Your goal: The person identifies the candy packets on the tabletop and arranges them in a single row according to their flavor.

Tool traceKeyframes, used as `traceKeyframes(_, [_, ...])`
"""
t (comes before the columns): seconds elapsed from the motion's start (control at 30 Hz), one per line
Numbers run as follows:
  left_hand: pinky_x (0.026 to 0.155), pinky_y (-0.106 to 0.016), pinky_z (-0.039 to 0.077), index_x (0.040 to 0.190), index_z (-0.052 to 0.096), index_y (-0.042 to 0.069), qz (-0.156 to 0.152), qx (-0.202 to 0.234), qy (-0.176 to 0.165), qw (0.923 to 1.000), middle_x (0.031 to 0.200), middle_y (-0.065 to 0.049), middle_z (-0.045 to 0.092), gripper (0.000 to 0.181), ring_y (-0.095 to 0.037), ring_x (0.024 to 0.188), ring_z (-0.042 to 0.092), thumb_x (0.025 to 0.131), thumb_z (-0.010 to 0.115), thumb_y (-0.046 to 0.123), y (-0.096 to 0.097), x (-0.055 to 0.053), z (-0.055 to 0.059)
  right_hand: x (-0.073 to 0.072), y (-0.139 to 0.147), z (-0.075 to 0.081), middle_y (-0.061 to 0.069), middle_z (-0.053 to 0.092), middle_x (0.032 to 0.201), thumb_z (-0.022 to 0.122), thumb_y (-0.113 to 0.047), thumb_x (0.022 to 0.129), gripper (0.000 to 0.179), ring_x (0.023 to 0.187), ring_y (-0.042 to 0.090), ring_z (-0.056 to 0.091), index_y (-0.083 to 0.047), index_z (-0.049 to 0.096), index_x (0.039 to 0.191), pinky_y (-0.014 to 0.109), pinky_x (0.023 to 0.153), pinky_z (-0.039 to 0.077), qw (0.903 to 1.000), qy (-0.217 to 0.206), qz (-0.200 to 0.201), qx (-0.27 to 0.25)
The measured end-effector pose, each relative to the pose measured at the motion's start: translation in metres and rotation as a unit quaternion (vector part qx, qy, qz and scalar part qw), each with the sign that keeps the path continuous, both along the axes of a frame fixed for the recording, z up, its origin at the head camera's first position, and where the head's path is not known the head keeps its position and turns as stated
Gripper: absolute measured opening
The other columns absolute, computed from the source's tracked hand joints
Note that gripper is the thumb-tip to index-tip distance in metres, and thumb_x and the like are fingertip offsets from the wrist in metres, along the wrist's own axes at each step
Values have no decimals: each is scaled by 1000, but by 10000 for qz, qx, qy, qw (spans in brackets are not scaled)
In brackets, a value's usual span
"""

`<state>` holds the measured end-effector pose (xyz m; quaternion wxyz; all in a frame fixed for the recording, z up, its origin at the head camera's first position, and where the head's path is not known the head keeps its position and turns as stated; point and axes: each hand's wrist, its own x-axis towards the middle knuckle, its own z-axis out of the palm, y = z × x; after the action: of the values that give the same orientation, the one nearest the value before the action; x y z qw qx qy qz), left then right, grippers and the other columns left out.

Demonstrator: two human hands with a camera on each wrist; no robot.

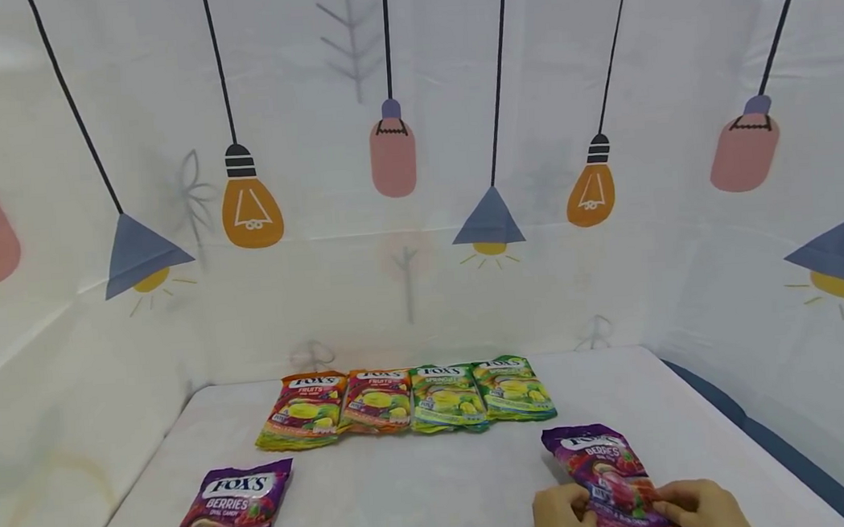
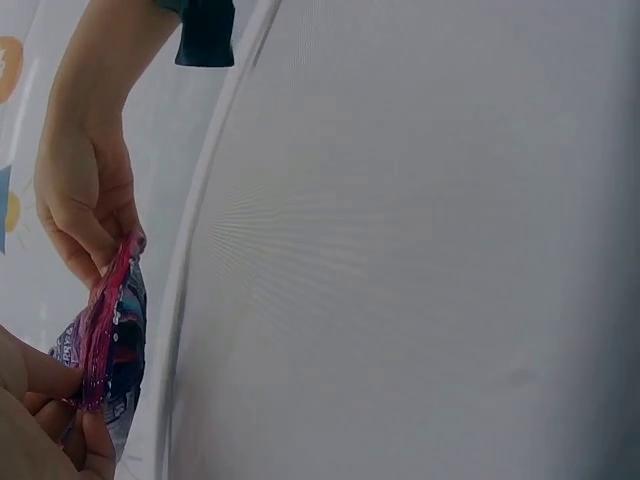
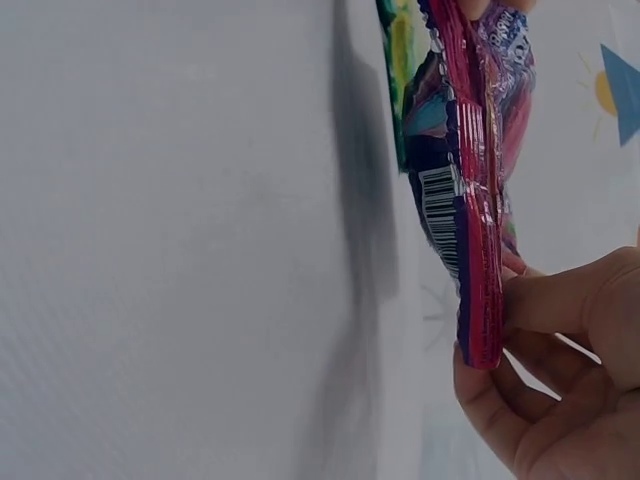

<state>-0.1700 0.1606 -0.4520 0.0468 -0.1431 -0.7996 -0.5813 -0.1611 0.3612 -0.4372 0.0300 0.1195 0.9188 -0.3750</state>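
A purple bag of Fox's Berries candy [image 1: 608,478] is held tilted up over the right side of the table. My left hand [image 1: 564,516] pinches its left edge between thumb and fingers. On the opposite edge, my right hand [image 1: 701,507] grips it the same way. The right wrist view shows the bag's crimped end and barcode [image 3: 441,215], with the right thumb and fingers at one corner. From the left wrist, the bag's pinkish-red end [image 2: 100,340] appears between both hands. Its lower end runs out of the head view.
Another purple Berries bag [image 1: 223,513] lies at the table's front left. Along the back lie orange Fruits bags [image 1: 304,412], [image 1: 376,402] beside green bags [image 1: 446,399], [image 1: 514,389]. White cloth printed with lamps [image 1: 424,296] surrounds the white table [image 1: 400,494].
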Motion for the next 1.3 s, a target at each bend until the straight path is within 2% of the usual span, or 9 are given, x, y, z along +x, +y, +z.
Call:
traceKeyframes(0.1, [50, -14, 37, 70, 69, 9, 55, 14, 254, 9997, 55, 11, 55, 11, 4, 50, 43, 65, 69, -2, 8, -4, 0, -3, 7, 4, 14, 64, 83, 66, -20, 78, 27, 69, 17, 51, 4, 66, 90, 35, 65, 50, 9996, 149, 36, 220])
traceKeyframes(0.33, [47, -7, 33, 70, 68, 7, -15, -162, 1337, 9909, 55, 10, 57, 12, 9, 49, 40, 65, 66, -4, 24, -22, -7, -17, 21, 11, 16, 63, 83, 66, -17, 78, 27, 68, 17, 52, 7, 65, 91, 33, 64, 50, 9966, 523, 66, 628])
traceKeyframes(0.47, [47, -7, 32, 70, 68, 8, 1, -264, 1496, 9884, 55, 10, 56, 13, 8, 49, 38, 66, 66, -4, 31, -37, -6, -29, 26, 16, 13, 63, 81, 67, -19, 78, 28, 69, 17, 52, 5, 66, 90, 33, 63, 49, 9926, 789, 93, 914])
traceKeyframes(0.6, [48, -8, 31, 69, 69, 9, 179, -437, 1717, 9840, 56, 9, 57, 14, 7, 49, 39, 65, 66, -4, 37, -52, -4, -41, 30, 18, 14, 64, 83, 66, -20, 78, 27, 72, 19, 54, 5, 66, 90, 34, 64, 49, 9893, 1102, 111, 951])
traceKeyframes(0.7, [50, -10, 33, 71, 69, 9, 285, -550, 1737, 9828, 57, 9, 58, 15, 5, 51, 41, 66, 66, -5, 41, -62, -2, -51, 31, 17, 17, 64, 86, 65, -17, 79, 25, 75, 22, 56, 5, 66, 91, 35, 65, 49, 9875, 1281, 112, 913])
traceKeyframes(0.97, [56, -15, 38, 77, 71, 8, 378, -773, 1377, 9867, 62, 7, 58, 13, 1, 59, 44, 70, 66, -2, 46, -89, 1, -77, 35, 14, 20, 63, 87, 63, -13, 80, 23, 79, 29, 56, 6, 65, 91, 39, 67, 48, 9825, 1602, 96, 948])
traceKeyframes(1.2, [58, -17, 43, 80, 71, 6, 590, -973, 1348, 9843, 68, 2, 64, 14, -3, 63, 53, 67, 68, 0, 48, -125, 5, -107, 34, 16, 23, 62, 87, 61, -9, 81, 21, 81, 33, 55, 9, 64, 90, 38, 64, 47, 9761, 1942, 97, 969])
traceKeyframes(1.3, [56, -17, 43, 76, 71, 4, 722, -880, 1381, 9839, 64, 1, 63, 14, -5, 60, 54, 64, 66, -2, 49, -141, 6, -124, 31, 18, 23, 63, 84, 60, -8, 80, 20, 79, 31, 55, 10, 64, 89, 38, 63, 46, 9740, 2011, 87, 1037])
